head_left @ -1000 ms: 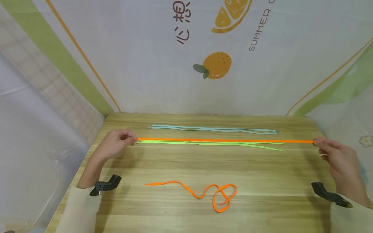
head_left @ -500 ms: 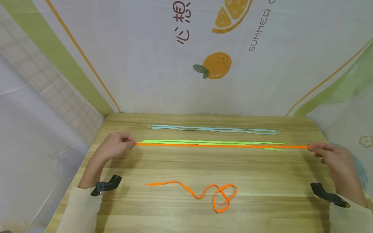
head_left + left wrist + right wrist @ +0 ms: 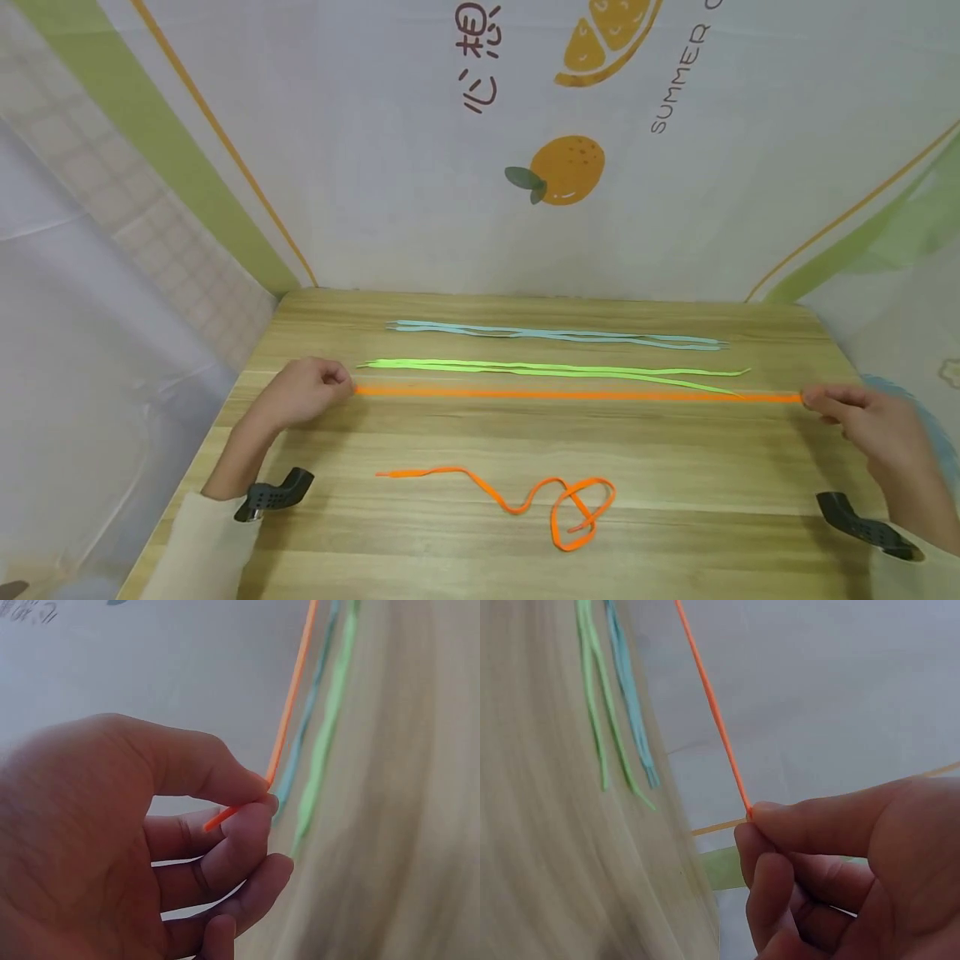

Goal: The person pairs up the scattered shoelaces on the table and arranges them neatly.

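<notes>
An orange shoelace is stretched straight across the table between both hands. My left hand pinches its left end between thumb and forefinger; in the left wrist view the tip of the orange shoelace sticks out past the fingers. At the other end my right hand pinches the lace, and the right wrist view shows the thumb and fingertips closed on it. Just behind lies a pair of lime-green shoelaces, side by side, spreading apart toward the right. The taut lace overlaps one green tip in the head view.
A pair of light blue shoelaces lies straight near the back of the wooden table. Nearer the front, a second orange shoelace lies loose, looped at its right end. A white printed cloth hangs behind the table.
Both hands have moved toward the front of the table with the taut orange shoelace, from over the green laces to just in front of them. The other laces stay put.
</notes>
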The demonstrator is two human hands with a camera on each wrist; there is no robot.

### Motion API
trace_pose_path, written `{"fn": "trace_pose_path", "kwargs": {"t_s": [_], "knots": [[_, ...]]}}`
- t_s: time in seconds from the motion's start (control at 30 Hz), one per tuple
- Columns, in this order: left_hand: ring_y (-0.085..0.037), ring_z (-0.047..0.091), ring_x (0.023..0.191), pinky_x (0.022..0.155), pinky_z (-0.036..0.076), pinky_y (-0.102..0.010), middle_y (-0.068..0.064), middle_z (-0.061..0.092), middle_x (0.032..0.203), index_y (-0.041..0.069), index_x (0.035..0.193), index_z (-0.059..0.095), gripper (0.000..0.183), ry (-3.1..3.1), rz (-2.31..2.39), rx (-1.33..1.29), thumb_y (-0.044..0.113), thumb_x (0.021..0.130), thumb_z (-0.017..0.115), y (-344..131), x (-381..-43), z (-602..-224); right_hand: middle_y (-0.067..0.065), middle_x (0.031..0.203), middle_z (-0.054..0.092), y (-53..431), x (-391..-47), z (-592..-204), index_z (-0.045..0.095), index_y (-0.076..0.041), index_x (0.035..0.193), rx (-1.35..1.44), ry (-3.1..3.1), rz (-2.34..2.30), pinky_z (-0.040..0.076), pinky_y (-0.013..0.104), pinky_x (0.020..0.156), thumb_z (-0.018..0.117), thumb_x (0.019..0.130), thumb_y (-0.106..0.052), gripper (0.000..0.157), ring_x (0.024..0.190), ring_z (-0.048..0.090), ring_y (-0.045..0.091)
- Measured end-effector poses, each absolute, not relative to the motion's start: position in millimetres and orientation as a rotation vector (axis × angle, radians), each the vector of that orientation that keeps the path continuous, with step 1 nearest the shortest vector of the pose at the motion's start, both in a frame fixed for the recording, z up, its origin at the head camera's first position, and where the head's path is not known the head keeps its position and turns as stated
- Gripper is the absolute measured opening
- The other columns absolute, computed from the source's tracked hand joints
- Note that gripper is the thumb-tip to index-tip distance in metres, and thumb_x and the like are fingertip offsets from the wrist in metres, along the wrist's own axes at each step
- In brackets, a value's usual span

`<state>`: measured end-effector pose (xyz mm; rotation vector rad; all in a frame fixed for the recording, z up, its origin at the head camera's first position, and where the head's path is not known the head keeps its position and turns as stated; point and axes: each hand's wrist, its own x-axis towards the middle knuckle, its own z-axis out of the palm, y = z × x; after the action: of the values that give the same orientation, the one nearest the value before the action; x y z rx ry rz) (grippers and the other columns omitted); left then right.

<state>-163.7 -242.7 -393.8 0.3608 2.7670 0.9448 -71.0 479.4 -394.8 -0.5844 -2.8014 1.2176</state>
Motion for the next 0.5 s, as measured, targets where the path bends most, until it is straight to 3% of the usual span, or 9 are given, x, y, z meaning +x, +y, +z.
{"fn": "trace_pose_path", "kwargs": {"t_s": [0.1, 0.17, 0.27, 0.37, 0.43, 0.5], "knots": [[-0.016, 0.043, 0.062, 0.062, 0.036, -0.034, 0.005, 0.049, 0.067, 0.012, 0.083, 0.069, 0.016, 2.787, 0.896, 0.367, 0.014, 0.097, 0.062, -241.7, -159.2, -397.2, -0.033, 0.087, 0.060, 480.3, -69.1, -395.9, 0.082, 0.000, 0.115, -0.578, -2.857, 1.156, 0.043, 0.043, 0.081, 0.068, 0.111, -0.041, 0.043, 0.083, 0.055, 0.008], [-0.015, 0.042, 0.061, 0.062, 0.036, -0.033, 0.005, 0.045, 0.065, 0.013, 0.079, 0.066, 0.017, 2.799, 0.873, 0.372, 0.014, 0.096, 0.062, -240.9, -156.5, -399.4, -0.031, 0.087, 0.063, 480.5, -67.9, -399.2, 0.077, 0.011, 0.120, -0.561, -2.882, 1.130, 0.041, 0.052, 0.084, 0.068, 0.111, -0.039, 0.051, 0.081, 0.055, 0.006], [-0.015, 0.041, 0.060, 0.062, 0.035, -0.033, 0.005, 0.044, 0.064, 0.013, 0.080, 0.066, 0.017, 2.801, 0.847, 0.369, 0.016, 0.097, 0.063, -240.6, -153.8, -404.4, -0.025, 0.088, 0.065, 481.2, -65.9, -407.0, 0.076, 0.012, 0.120, -0.513, -2.929, 1.038, 0.046, 0.043, 0.080, 0.067, 0.112, -0.035, 0.049, 0.079, 0.053, 0.003], [-0.015, 0.041, 0.060, 0.061, 0.034, -0.033, 0.005, 0.044, 0.064, 0.014, 0.080, 0.066, 0.016, 2.822, 0.805, 0.359, 0.017, 0.095, 0.061, -238.8, -152.1, -409.0, -0.006, 0.096, 0.076, 480.7, -66.1, -416.4, 0.079, 0.009, 0.116, -0.457, -2.967, 0.919, 0.047, 0.031, 0.070, 0.069, 0.111, -0.032, 0.043, 0.083, 0.056, 0.002], [-0.015, 0.040, 0.059, 0.060, 0.033, -0.033, 0.005, 0.044, 0.064, 0.014, 0.079, 0.066, 0.016, 2.831, 0.788, 0.341, 0.017, 0.093, 0.061, -237.3, -152.1, -411.5, 0.014, 0.106, 0.079, 479.4, -66.5, -421.6, 0.080, 0.007, 0.114, -0.432, -2.998, 0.848, 0.046, 0.031, 0.070, 0.070, 0.110, -0.032, 0.041, 0.091, 0.067, 0.019], [-0.015, 0.039, 0.059, 0.059, 0.033, -0.033, 0.005, 0.043, 0.063, 0.015, 0.077, 0.065, 0.015, 2.844, 0.772, 0.324, 0.015, 0.091, 0.060, -235.1, -152.4, -412.9, 0.033, 0.119, 0.073, 477.8, -67.1, -425.2, 0.079, 0.008, 0.114, -0.426, -3.022, 0.802, 0.050, 0.042, 0.077, 0.069, 0.109, -0.034, 0.043, 0.101, 0.069, 0.041]]}}
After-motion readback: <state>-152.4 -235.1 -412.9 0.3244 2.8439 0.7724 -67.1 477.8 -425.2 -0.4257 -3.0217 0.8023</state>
